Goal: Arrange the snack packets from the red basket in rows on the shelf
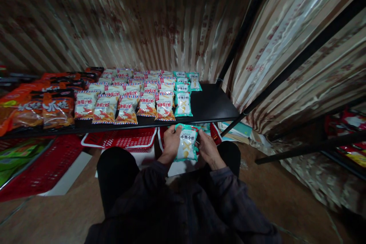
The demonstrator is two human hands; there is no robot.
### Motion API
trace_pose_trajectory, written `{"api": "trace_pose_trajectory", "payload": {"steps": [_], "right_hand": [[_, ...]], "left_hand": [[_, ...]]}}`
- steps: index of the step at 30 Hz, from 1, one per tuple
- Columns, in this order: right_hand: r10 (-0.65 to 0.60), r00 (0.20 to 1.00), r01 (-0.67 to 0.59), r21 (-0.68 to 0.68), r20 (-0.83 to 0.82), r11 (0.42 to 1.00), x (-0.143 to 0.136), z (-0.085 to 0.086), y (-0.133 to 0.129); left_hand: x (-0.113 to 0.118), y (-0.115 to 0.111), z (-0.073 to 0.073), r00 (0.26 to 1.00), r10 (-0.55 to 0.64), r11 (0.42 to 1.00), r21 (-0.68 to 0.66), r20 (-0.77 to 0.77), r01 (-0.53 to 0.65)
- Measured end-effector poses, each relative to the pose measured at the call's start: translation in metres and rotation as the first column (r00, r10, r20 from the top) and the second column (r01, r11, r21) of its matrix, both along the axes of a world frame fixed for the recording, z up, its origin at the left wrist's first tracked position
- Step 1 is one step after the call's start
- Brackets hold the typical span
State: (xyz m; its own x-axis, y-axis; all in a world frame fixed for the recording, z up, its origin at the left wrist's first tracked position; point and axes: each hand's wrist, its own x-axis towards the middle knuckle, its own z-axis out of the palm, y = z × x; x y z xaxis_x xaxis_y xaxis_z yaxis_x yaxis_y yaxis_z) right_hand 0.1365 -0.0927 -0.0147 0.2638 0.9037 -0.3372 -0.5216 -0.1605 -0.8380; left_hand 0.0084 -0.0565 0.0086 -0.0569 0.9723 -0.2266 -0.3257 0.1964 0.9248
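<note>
- Black flat shelf (211, 103): white-and-red plastic bags (105, 109) line its middle, apparently rowed so fronts show.
- Red perforated plastic basket (143, 136): below, left.
- Left hand (170, 144), right hand (208, 148): fingers closed on opposite edges, probably for steadiness.
- Teal-and-white plastic packet (186, 145): between both hands, near side of the shelf.

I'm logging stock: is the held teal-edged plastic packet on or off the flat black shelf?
Off: left hand and right hand hold the packet in front of the shelf.
</note>
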Motion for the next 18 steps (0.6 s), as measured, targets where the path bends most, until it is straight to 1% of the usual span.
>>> {"api": "trace_pose_trajectory", "payload": {"steps": [5,10,15,18], "right_hand": [[-0.046,0.999,0.046,-0.016,0.008,0.999,-0.003,0.002,0.006],[-0.103,0.995,0.104,0.016,-0.016,0.994,-0.004,0.001,0.013],[-0.152,0.988,0.152,0.021,-0.028,0.988,0.003,-0.001,0.023],[-0.201,0.979,0.202,0.003,-0.025,0.979,0.008,-0.002,0.029]], "left_hand": [[-0.001,0.0,-0.004,0.999,-0.013,1.0,0.0,-0.04,0.013],[-0.007,0.001,0.0,0.991,-0.128,0.992,0.013,-0.038,0.129],[-0.021,-0.003,-0.005,0.977,-0.193,0.981,-0.052,-0.093,0.189],[-0.028,-0.014,-0.009,0.961,-0.274,0.956,-0.127,-0.045,0.266]]}}
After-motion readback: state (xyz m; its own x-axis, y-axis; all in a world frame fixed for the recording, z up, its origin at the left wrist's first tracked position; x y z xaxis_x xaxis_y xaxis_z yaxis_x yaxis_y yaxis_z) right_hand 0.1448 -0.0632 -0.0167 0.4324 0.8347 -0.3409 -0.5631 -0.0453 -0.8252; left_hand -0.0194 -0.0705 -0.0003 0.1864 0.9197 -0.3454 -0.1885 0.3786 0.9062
